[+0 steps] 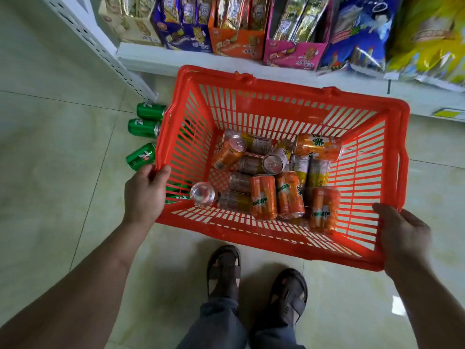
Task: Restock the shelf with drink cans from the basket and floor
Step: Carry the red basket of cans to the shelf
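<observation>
We see a pale tiled floor (63,172) bearing three green cans (144,128) on their sides, close together beside the shelf's upright (more green shows through the basket slats). A white shelf (191,59) carries a row of snack boxes (237,44), with bags (362,34) to their right.

A: Light: even, bright, overhead; white glare patch on the floor tiles (398,304).
B: Shadows: soft. Edges: wide-angle bowing, shelf (191,59) lines curved; corners slightly soft.
</observation>
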